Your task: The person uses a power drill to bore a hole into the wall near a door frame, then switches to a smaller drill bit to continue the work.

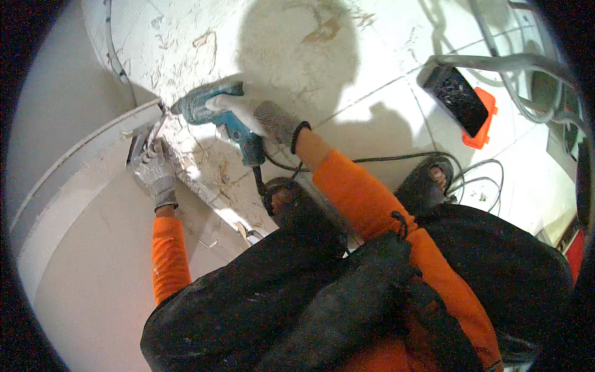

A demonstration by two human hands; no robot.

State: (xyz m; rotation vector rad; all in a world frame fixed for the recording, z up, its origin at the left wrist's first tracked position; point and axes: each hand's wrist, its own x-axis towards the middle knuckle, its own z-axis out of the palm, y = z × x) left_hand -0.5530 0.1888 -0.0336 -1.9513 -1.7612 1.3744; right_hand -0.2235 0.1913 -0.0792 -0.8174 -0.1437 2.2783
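Observation:
A teal corded power drill is gripped in my right hand, which wears a pale, dusty glove. The drill lies on its side in the air, its nose pointing left at the end of a raised grey rim. My gloved left hand is closed around the end of the grey panel, just below the drill's nose. A small metal piece shows beside its fingers. Whether the drill bit touches the rim is too small to tell.
A black cord runs from the drill across the dusty tiled floor, past my feet. To the right lies a dark rectangular object on an orange piece, near grey tubing. A thin cable trails at upper left.

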